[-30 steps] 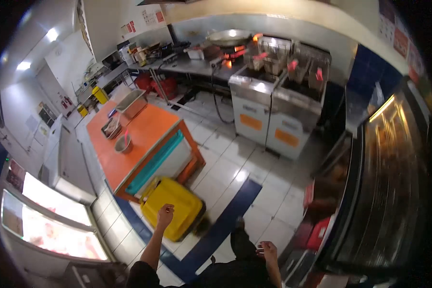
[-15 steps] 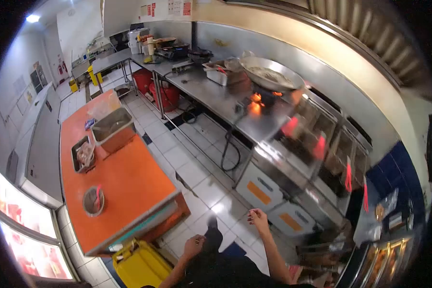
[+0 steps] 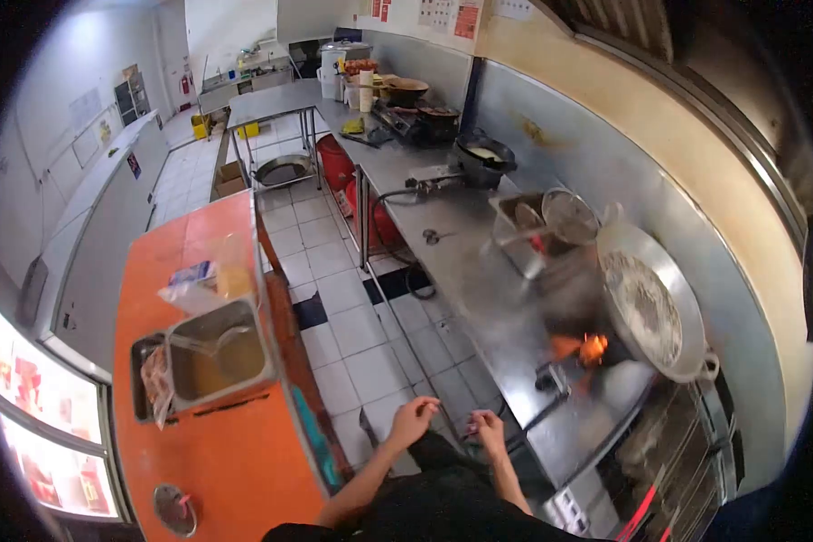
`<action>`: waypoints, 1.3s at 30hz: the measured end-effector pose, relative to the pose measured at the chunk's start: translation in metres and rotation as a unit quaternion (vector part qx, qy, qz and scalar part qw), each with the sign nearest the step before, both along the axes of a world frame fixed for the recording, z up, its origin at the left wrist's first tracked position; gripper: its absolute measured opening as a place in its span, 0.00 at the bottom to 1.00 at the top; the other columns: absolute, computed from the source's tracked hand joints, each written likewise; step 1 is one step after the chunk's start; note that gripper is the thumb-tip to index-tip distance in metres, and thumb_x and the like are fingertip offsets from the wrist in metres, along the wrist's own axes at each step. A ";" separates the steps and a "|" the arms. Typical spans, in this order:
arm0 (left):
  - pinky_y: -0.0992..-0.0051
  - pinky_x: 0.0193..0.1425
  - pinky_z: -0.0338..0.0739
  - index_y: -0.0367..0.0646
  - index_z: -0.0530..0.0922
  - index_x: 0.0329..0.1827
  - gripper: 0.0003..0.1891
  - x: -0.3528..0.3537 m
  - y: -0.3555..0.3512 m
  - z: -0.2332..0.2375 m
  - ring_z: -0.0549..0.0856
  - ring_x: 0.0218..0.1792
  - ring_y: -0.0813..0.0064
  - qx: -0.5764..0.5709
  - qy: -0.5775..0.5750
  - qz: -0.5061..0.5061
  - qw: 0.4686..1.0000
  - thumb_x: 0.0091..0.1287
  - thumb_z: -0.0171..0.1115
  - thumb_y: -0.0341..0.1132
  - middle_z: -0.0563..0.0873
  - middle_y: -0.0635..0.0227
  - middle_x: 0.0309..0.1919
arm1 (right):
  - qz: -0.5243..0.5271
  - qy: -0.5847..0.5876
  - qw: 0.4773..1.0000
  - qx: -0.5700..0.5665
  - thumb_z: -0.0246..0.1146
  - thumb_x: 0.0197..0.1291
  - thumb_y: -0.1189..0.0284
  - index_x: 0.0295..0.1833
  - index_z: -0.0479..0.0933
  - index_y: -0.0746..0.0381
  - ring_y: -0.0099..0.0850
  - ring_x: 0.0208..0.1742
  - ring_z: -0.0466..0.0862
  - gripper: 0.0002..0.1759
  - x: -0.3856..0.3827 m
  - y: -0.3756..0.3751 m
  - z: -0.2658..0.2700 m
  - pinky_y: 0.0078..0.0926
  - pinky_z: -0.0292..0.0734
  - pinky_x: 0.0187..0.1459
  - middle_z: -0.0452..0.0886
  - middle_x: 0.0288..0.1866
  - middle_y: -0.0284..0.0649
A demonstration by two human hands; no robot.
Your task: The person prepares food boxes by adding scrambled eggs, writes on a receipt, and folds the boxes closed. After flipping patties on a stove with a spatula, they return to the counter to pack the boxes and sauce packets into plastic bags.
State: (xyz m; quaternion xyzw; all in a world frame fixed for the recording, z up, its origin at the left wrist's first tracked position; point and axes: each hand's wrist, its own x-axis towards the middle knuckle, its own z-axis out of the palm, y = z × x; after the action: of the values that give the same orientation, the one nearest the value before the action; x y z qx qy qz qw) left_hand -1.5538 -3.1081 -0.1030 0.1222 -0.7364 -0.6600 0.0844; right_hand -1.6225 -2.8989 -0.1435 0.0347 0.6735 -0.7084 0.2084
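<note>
My left hand is held out in front of my body over the tiled floor, fingers bent in toward the thumb. Beside it, a short gap away, my right hand has its fingers curled together. Anything small inside either hand is too small or hidden to make out. Neither hand touches the steel counter on the right. On it a burner flame burns, next to a large wok of pale, frothy liquid. A burner valve lies nearest my right hand.
To the left stands an orange table with a steel pan of liquid, a tray of raw meat and a bowl. Farther along the counter are a strainer and a black pot. Fryer baskets sit lower right.
My view has moved forward along the aisle and turned, so the wok and counter are closer. Both hands have come up and nearer each other. The yellow bin has left view.
</note>
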 end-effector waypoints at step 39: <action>0.68 0.40 0.79 0.42 0.83 0.44 0.07 -1.172 -0.905 0.246 0.88 0.34 0.65 -0.363 0.214 -0.105 0.901 0.69 0.60 0.33 0.88 0.62 0.33 | -0.287 -0.052 0.895 -0.338 0.57 0.69 0.49 0.58 0.67 0.64 0.40 0.38 0.85 0.29 -1.174 -0.867 0.083 0.38 0.80 0.36 0.81 0.38 0.43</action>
State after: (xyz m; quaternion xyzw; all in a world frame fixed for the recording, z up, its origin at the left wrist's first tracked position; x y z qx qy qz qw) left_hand -2.7260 -4.0133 0.1429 -0.1397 -0.8976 -0.3622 0.2087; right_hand -2.7966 -3.7658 -0.0606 0.1907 0.3423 -0.9195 0.0293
